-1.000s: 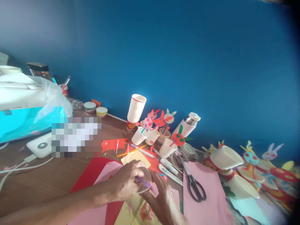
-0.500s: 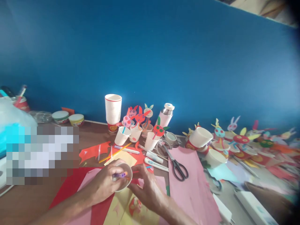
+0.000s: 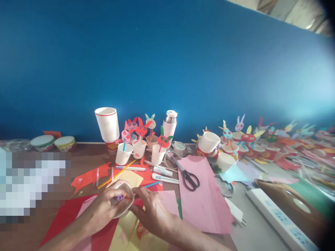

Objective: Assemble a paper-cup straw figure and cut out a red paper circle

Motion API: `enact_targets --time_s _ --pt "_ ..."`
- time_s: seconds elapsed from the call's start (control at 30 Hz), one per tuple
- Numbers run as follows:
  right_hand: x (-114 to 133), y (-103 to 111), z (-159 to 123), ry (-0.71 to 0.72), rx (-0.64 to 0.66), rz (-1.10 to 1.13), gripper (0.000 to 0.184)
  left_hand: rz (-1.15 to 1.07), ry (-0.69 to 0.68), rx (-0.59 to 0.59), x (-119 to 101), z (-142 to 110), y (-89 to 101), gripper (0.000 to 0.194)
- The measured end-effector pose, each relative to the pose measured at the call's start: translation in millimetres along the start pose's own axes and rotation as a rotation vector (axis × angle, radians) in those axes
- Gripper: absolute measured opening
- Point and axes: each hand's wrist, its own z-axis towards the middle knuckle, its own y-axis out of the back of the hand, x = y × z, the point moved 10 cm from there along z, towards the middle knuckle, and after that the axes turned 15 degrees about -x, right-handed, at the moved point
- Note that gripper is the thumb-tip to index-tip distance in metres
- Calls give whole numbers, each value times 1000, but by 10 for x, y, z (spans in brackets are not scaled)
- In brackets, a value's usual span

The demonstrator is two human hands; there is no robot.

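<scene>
Cup (image 3: 126, 208), white, one: held over the near part of the surface (image 3: 87, 157), mouth tilted toward my head camera. My left hand (image 3: 104, 206): fingers curled around its wall, gripping it; a purple straw (image 3: 119, 198) shows in the mouth beside them. My right hand (image 3: 154, 212): thumb and forefinger bent at the cup's right side; whether they pinch anything, I cannot tell from here.

Below the hands: red paper (image 3: 61, 216); yellow paper (image 3: 115, 242).

Just beyond: cream sheet (image 3: 133, 179); yellow stick (image 3: 115, 175), slanting at its left; marker (image 3: 131, 168); white pen (image 3: 162, 170), thick; cutter (image 3: 164, 179), next to the pen; orange cutout (image 3: 87, 177), left.

To the right: pink sheet (image 3: 202, 209), with scissors (image 3: 183, 170) across its left edge, black handles toward me; plug (image 3: 234, 210); power strip (image 3: 282, 219).

Farther off: paper-face cups (image 3: 124, 154), grouped, three in front; flask (image 3: 169, 127), upright; cup stack (image 3: 108, 125), tall; two jars (image 3: 42, 141), lidded, far left. Far right: more such cups, blurred toward the edge. Behind all: blue wall (image 3: 162, 62).
</scene>
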Motion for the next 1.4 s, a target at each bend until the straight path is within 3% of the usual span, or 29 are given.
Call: enact_targets --time_s 0.17,0.43,0.57,0.7,0.87,1.1,1.4 --pt "86 29 24 49 -9 -6 21 2 16 24 71 7 -37 22" --pt "55 1 69 -6 24 -25 16 47 45 -12 98 23 -18 22" --pt "20 36 72 -68 34 79 20 -58 69 -29 88 20 -21 20" --pt "-92 59 47 -156 14 234 31 15 127 -68 86 -1 47 18" --pt "-237 26 -10 -222 -6 229 17 71 101 -44 43 -9 38 22" --pt "-234 55 0 -262 -22 183 12 187 68 -70 30 5 79 22" --pt "-291 7 7 -345 -13 246 11 227 81 6 -32 -8 49 23"
